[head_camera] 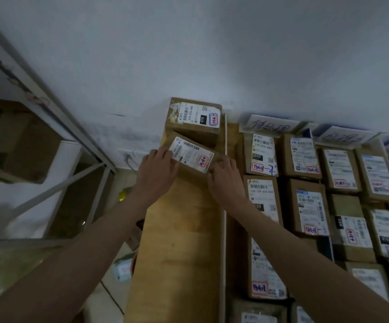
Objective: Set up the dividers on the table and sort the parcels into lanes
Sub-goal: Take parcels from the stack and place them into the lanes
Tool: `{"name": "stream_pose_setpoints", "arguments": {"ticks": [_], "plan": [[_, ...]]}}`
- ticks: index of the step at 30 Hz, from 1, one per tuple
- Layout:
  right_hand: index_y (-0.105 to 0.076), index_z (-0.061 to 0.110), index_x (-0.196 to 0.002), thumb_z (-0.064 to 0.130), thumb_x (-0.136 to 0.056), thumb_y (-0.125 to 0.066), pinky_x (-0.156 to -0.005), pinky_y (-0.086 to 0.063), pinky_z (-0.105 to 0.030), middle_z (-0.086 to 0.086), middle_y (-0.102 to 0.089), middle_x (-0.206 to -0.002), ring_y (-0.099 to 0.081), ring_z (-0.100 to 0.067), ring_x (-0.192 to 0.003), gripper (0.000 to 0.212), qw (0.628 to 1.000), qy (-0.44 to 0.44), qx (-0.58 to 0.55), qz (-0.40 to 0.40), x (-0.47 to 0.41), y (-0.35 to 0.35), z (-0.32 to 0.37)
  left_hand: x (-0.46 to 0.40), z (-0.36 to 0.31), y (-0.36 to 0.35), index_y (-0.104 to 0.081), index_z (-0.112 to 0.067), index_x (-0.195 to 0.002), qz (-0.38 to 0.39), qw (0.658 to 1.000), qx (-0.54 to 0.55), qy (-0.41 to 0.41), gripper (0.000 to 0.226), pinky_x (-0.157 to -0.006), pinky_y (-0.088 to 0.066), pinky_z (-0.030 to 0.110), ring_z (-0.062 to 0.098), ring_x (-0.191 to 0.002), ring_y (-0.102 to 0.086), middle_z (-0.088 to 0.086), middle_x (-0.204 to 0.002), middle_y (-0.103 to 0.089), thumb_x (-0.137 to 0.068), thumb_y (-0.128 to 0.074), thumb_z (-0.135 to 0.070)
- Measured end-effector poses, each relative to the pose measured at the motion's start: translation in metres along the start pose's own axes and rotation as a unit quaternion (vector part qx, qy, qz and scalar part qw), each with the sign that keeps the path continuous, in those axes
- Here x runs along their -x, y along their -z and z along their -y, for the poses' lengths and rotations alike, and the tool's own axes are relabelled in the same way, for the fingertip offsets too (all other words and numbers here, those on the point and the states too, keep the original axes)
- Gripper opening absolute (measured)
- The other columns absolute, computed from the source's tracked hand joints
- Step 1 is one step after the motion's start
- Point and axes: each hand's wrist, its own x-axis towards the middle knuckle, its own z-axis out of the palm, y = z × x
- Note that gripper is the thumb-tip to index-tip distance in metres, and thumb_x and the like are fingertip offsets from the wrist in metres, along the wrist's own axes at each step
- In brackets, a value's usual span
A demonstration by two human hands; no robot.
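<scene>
Cardboard parcel (190,157) lies skewed in the left lane, touching the far box (194,117); our left hand (155,171) and right hand (223,177) grip its near corners, its long axis angled toward the divider (224,206).

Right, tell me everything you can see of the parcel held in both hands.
The held parcel is a small brown cardboard box with a white shipping label on top, bearing barcodes and a red-framed handwritten tag. It sits skewed on the bare wooden table in the leftmost lane, against the larger parcel by the wall. The left hand grips its left end, the right hand its right end, beside the white divider.
</scene>
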Motion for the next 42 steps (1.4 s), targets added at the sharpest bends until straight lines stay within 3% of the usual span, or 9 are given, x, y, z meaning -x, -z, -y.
{"name": "stream_pose_setpoints", "arguments": {"ticks": [3, 6, 11, 13, 16, 22, 28, 34, 42], "plan": [[-0.061, 0.017, -0.127, 0.032, -0.1, -0.045, -0.103, -0.044, -0.034, -0.003, -0.048, -0.132, -0.045, -0.018, -0.122, 0.035, 0.999, 0.023, -0.031, 0.027, 0.031, -0.005, 0.013, 0.0, 0.006, -0.003, -0.045, -0.014, -0.142, 0.019, 0.998, 0.054, 0.01, 0.049, -0.111, -0.029, 0.046, 0.028, -0.137, -0.034, 0.006, -0.152, -0.037, -0.1, -0.048, -0.039], [-0.066, 0.013, -0.11, 0.028, -0.098, -0.052, -0.094, -0.05, -0.036, -0.004, -0.053, -0.119, -0.052, -0.019, -0.109, 0.024, 0.993, 0.038, -0.09, 0.066, 0.051, -0.009, 0.026, 0.006, 0.002, -0.011, -0.027, -0.016, -0.152, 0.039, 0.979, 0.162, 0.114, 0.067, -0.112, -0.031, 0.048, 0.03, -0.143, -0.028, 0.007, -0.159, -0.024, -0.097, -0.057, -0.04], [-0.054, 0.017, -0.122, 0.02, -0.097, -0.056, -0.095, -0.042, -0.021, -0.002, -0.045, -0.128, -0.045, -0.013, -0.117, 0.026, 0.978, -0.073, -0.19, 0.04, 0.054, -0.017, 0.025, 0.024, -0.01, -0.024, -0.036, -0.007, -0.146, 0.078, 0.906, 0.321, 0.265, 0.072, -0.09, -0.048, 0.037, 0.03, -0.129, -0.05, 0.011, -0.144, -0.049, -0.093, -0.061, -0.049], [-0.048, 0.018, -0.119, 0.013, -0.096, -0.055, -0.09, -0.053, -0.028, -0.002, -0.048, -0.124, -0.054, -0.014, -0.109, 0.024, 0.969, -0.08, -0.229, 0.056, 0.057, -0.023, 0.026, 0.032, -0.011, -0.03, -0.051, -0.01, -0.137, 0.121, 0.883, 0.36, 0.276, 0.064, -0.067, -0.045, 0.022, 0.024, -0.115, -0.062, 0.006, -0.132, -0.063, -0.091, -0.061, -0.054], [-0.049, 0.016, -0.117, 0.008, -0.095, -0.054, -0.083, -0.059, -0.033, -0.001, -0.051, -0.122, -0.059, -0.014, -0.104, 0.023, 0.968, -0.076, -0.232, 0.058, 0.064, -0.027, 0.025, 0.037, -0.012, -0.033, -0.06, -0.012, -0.128, 0.135, 0.86, 0.401, 0.285, 0.053, -0.06, -0.042, 0.017, 0.02, -0.104, -0.067, 0.005, -0.121, -0.069, -0.092, -0.06, -0.052], [-0.051, 0.016, -0.116, 0.009, -0.097, -0.054, -0.08, -0.054, -0.028, -0.002, -0.058, -0.117, -0.06, -0.016, -0.101, 0.021, 0.966, -0.083, -0.229, 0.082, 0.068, -0.02, 0.022, 0.039, -0.014, -0.021, -0.062, -0.012, -0.128, 0.164, 0.85, 0.418, 0.275, 0.04, -0.06, -0.043, 0.013, 0.023, -0.108, -0.066, 0.006, -0.123, -0.068, -0.099, -0.057, -0.038], [-0.044, 0.016, -0.135, 0.012, -0.097, -0.05, -0.094, -0.051, -0.038, -0.006, -0.053, -0.132, -0.052, -0.021, -0.119, 0.038, 0.982, -0.078, -0.158, 0.063, 0.078, 0.009, 0.02, 0.054, -0.009, 0.003, -0.066, -0.012, -0.123, 0.188, 0.851, 0.413, 0.265, 0.04, -0.093, -0.055, 0.043, 0.024, -0.103, -0.069, 0.008, -0.116, -0.071, -0.096, -0.059, -0.041], [-0.041, 0.017, -0.145, 0.026, -0.101, -0.048, -0.106, -0.041, -0.04, -0.007, -0.049, -0.141, -0.044, -0.025, -0.131, 0.045, 0.995, -0.068, -0.066, 0.038, 0.099, 0.054, 0.012, 0.076, -0.024, 0.054, -0.067, -0.011, -0.122, 0.172, 0.896, 0.346, 0.217, 0.044, -0.077, -0.053, 0.03, 0.024, -0.1, -0.068, 0.008, -0.113, -0.071, -0.097, -0.056, -0.046], [-0.046, 0.018, -0.136, 0.031, -0.103, -0.042, -0.108, -0.038, -0.043, -0.006, -0.05, -0.139, -0.043, -0.026, -0.132, 0.036, 0.998, -0.056, -0.031, -0.012, 0.145, 0.122, 0.011, 0.113, -0.054, 0.11, -0.064, -0.01, -0.125, 0.17, 0.894, 0.371, 0.184, 0.046, -0.09, -0.056, 0.04, 0.026, -0.104, -0.068, 0.01, -0.119, -0.07, -0.097, -0.056, -0.046]]}}
